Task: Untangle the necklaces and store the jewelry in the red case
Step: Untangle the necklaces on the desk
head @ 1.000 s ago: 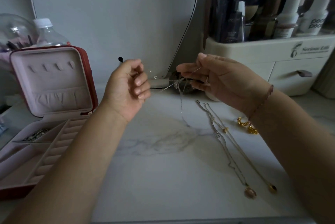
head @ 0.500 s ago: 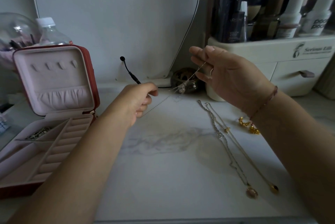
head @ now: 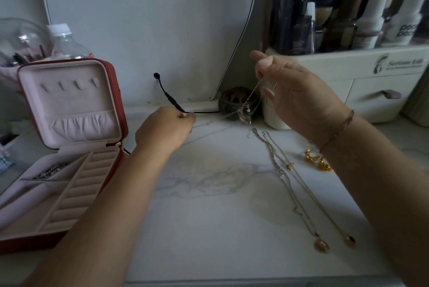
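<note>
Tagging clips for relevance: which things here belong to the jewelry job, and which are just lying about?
Job: thin chain pinched by left hand and right hand; pendant necklaces; gold earrings; red case, open.
Lying about: water bottle; black cable; makeup organizer; small jar.

**Bare marble in the middle, clutter on three sides**

Between my forearms the white marble tabletop (head: 209, 228) lies bare, giving the widest path for a hand. On the left the open red case (head: 27, 243) blocks the way, its lid standing upright. On the right two long necklaces (head: 281, 173) run down the surface, with gold earrings (head: 319, 162) beside my right wrist. A fine chain (head: 253, 92), pinched by my left hand (head: 164, 131) and my raised right hand (head: 299, 98), crosses the gap at the back. Behind it a black cable (head: 169, 99), a small dark jar (head: 232, 98) and a cream organizer (head: 371, 82) line the wall.
</note>
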### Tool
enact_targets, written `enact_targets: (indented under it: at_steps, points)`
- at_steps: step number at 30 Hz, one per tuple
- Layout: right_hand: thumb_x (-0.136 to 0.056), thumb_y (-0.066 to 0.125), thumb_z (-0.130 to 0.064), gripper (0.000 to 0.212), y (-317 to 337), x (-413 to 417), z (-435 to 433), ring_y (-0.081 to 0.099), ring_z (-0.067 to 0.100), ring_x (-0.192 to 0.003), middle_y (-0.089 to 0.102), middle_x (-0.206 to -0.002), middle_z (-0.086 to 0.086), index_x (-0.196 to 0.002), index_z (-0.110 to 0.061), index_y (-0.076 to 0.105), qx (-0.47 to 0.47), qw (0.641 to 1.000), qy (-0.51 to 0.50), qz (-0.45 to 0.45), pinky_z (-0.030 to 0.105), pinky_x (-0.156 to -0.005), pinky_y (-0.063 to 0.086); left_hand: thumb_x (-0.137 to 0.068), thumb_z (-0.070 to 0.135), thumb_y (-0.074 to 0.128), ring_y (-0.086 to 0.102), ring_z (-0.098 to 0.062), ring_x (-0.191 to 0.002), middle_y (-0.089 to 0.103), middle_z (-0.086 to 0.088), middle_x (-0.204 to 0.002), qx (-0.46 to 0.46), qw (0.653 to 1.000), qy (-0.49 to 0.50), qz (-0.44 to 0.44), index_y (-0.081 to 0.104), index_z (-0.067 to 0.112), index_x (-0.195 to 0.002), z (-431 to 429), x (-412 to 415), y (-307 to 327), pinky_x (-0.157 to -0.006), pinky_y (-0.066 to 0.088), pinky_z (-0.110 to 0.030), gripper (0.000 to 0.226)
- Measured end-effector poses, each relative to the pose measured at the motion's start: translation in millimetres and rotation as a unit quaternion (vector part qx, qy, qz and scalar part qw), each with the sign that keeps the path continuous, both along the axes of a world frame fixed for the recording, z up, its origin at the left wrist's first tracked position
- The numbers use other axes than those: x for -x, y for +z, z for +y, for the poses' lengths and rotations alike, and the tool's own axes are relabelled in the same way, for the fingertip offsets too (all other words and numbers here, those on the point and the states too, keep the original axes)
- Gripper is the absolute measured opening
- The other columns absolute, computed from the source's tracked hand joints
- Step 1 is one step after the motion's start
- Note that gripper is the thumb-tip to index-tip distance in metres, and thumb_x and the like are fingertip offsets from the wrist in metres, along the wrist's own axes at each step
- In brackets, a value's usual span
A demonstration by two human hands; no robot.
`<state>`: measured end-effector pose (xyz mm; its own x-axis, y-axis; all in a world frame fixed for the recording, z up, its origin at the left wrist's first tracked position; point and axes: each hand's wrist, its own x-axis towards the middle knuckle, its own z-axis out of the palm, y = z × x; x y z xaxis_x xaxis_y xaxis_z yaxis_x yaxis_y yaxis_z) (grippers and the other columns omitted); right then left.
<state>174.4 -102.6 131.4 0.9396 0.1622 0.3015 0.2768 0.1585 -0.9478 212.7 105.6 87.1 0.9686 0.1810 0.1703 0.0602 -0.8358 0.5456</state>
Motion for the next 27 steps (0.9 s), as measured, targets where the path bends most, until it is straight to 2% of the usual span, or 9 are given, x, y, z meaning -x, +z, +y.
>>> enact_targets:
  at_steps: [5, 9, 11, 13, 15, 17, 19, 23, 27]
  points:
    - [-0.073, 0.058, -0.030, 0.014, -6, 1, 7, 0.039, -0.004, -0.125, 0.055, -0.129, -0.010, -0.062, -0.022, 0.060, 0.023, 0.999, 0.040, 0.004, 0.036, -0.110, 0.021, -0.093, 0.045, 0.049, 0.062, -0.022, -0.081, 0.067, -0.002, -0.084, -0.068, 0.996, -0.032, 0.043, 0.070, 0.014, -0.077, -7, 2, -5, -0.075, 0.046, -0.032, 0.041]
    - [-0.075, 0.060, -0.028, 0.013, -10, 2, 10, 0.033, -0.004, -0.133, 0.060, -0.126, -0.008, -0.062, -0.023, 0.061, 0.043, 0.997, 0.067, -0.001, 0.037, -0.111, 0.021, -0.091, 0.044, 0.049, 0.054, -0.023, -0.073, 0.055, -0.003, -0.080, -0.111, 0.991, -0.052, 0.052, 0.058, 0.025, -0.077, -8, 0, -9, -0.066, 0.037, -0.030, 0.025]
    - [-0.075, 0.060, -0.027, 0.013, -12, 2, 11, 0.031, -0.004, -0.134, 0.063, -0.120, -0.010, -0.062, -0.023, 0.061, 0.046, 0.996, 0.073, 0.001, 0.033, -0.108, 0.024, -0.091, 0.040, 0.052, 0.053, -0.024, -0.073, 0.055, -0.005, -0.076, -0.107, 0.990, -0.083, 0.044, 0.057, 0.019, -0.074, -9, 0, -11, -0.065, 0.037, -0.030, 0.028]
    - [-0.076, 0.059, -0.026, 0.012, -13, 1, 11, 0.032, -0.005, -0.133, 0.066, -0.112, -0.011, -0.065, -0.021, 0.060, 0.046, 0.996, 0.080, -0.001, 0.028, -0.106, 0.026, -0.090, 0.039, 0.057, 0.059, -0.026, -0.078, 0.062, -0.008, -0.076, -0.052, 0.991, -0.124, 0.016, 0.063, 0.011, -0.075, -14, 1, -11, -0.068, 0.042, -0.033, 0.032]
    - [-0.077, 0.059, -0.025, 0.011, -14, 0, 11, 0.034, -0.006, -0.132, 0.068, -0.108, -0.008, -0.068, -0.018, 0.059, 0.044, 0.996, 0.084, -0.001, 0.026, -0.105, 0.027, -0.089, 0.039, 0.060, 0.065, -0.019, -0.085, 0.071, -0.006, -0.084, 0.111, 0.977, -0.182, 0.000, 0.072, 0.017, -0.078, -21, 7, -6, -0.077, 0.047, -0.036, 0.027]
    - [-0.078, 0.061, -0.025, 0.012, -14, 0, 11, 0.036, -0.003, -0.132, 0.068, -0.109, -0.008, -0.068, -0.018, 0.059, 0.042, 0.996, 0.081, 0.001, 0.028, -0.105, 0.029, -0.096, 0.034, 0.053, 0.067, -0.013, -0.083, 0.074, -0.004, -0.084, 0.269, 0.931, -0.244, 0.032, 0.073, 0.019, -0.078, -28, 16, 2, -0.078, 0.047, -0.029, 0.030]
    - [-0.079, 0.064, -0.026, 0.014, -14, 0, 9, 0.041, 0.003, -0.130, 0.063, -0.121, -0.005, -0.068, -0.018, 0.059, 0.041, 0.996, 0.075, 0.009, 0.038, -0.103, 0.036, -0.099, 0.027, 0.047, 0.068, -0.016, -0.081, 0.074, -0.007, -0.083, 0.344, 0.886, -0.302, 0.075, 0.074, 0.015, -0.081, -30, 20, 6, -0.078, 0.049, -0.029, 0.035]
    - [-0.079, 0.065, -0.026, 0.016, -12, 2, 9, 0.054, 0.006, -0.113, 0.052, -0.131, 0.016, -0.068, -0.019, 0.056, 0.040, 0.998, 0.056, 0.014, 0.035, -0.105, 0.029, -0.081, 0.015, 0.063, 0.067, -0.011, -0.087, 0.073, -0.002, -0.087, 0.309, 0.872, -0.366, 0.099, 0.075, 0.017, -0.094, -31, 25, 6, -0.081, 0.051, -0.022, 0.018]
    - [-0.077, 0.062, -0.028, 0.015, -11, 3, 9, 0.057, 0.006, -0.107, 0.054, -0.130, 0.017, -0.067, -0.019, 0.055, 0.026, 0.998, 0.049, 0.023, 0.028, -0.095, 0.034, -0.079, 0.002, 0.073, 0.065, 0.000, -0.081, 0.072, 0.009, -0.082, 0.269, 0.879, -0.379, 0.105, 0.073, 0.018, -0.095, -35, 31, 4, -0.079, 0.049, -0.012, 0.022]
